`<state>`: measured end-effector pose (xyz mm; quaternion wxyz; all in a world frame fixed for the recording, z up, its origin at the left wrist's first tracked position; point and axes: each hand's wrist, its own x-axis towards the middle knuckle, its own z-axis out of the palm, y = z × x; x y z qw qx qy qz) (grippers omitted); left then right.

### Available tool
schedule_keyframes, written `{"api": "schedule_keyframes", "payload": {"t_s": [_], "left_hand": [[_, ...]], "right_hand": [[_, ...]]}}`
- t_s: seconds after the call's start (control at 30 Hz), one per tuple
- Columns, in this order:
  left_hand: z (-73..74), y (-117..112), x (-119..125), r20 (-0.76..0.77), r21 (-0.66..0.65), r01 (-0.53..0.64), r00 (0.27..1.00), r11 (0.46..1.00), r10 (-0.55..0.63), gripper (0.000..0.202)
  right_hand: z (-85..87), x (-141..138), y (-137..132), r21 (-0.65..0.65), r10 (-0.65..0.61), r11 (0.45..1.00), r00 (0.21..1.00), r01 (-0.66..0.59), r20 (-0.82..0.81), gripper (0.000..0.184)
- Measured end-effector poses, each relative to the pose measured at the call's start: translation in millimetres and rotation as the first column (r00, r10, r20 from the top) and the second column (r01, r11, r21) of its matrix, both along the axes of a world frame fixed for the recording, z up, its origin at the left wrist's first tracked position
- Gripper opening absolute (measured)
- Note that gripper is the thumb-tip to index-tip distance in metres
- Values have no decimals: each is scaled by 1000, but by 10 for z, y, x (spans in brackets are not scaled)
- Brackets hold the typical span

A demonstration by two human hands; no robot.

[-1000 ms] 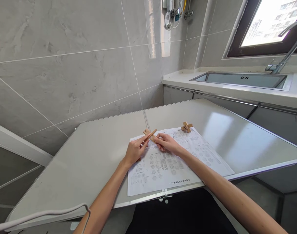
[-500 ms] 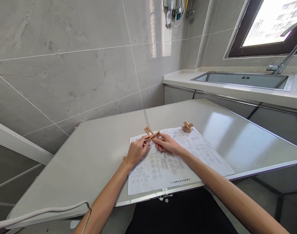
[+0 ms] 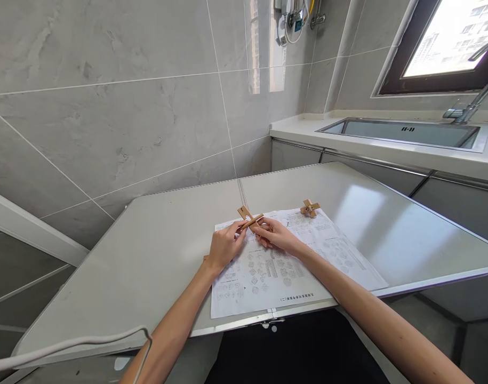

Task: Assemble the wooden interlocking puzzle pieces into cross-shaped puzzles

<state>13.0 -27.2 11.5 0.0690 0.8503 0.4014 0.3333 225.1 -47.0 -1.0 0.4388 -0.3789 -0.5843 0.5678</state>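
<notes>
Over the printed sheet (image 3: 244,301), my two hands are close together. My left hand (image 3: 226,246) is closed, pinching a narrow wooden puzzle piece (image 3: 258,218) that is seen edge-on. In my right hand (image 3: 278,234), the fingers are closed on a second, flat wooden piece (image 3: 242,211) with a dark mark and a notch. The two pieces cross and appear to touch; whether they interlock I cannot tell. Beyond my right hand, a cross-shaped wooden assembly (image 3: 310,208) rests at the sheet's far edge. A bit of another wooden piece (image 3: 206,258) shows beside my left wrist, mostly hidden.
The sheet lies on a pale folding table (image 3: 164,256) with a central seam. A white cable (image 3: 87,340) runs across the lower left, in front of my left forearm. Tiled wall rises behind; a counter with a sink (image 3: 399,133) and faucet (image 3: 468,109) stands at right.
The view has shifted slightly. My hands keep nearly the same pose, both still holding the crossed wooden pieces, which have barely moved.
</notes>
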Motion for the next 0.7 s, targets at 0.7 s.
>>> {"api": "schedule_keyframes", "payload": {"t_s": [0.7], "left_hand": [[155, 90, -327, -360, -88, 186, 910, 979, -205, 41]], "right_hand": [[-4, 71, 61, -102, -160, 983, 982, 149, -102, 40]]}}
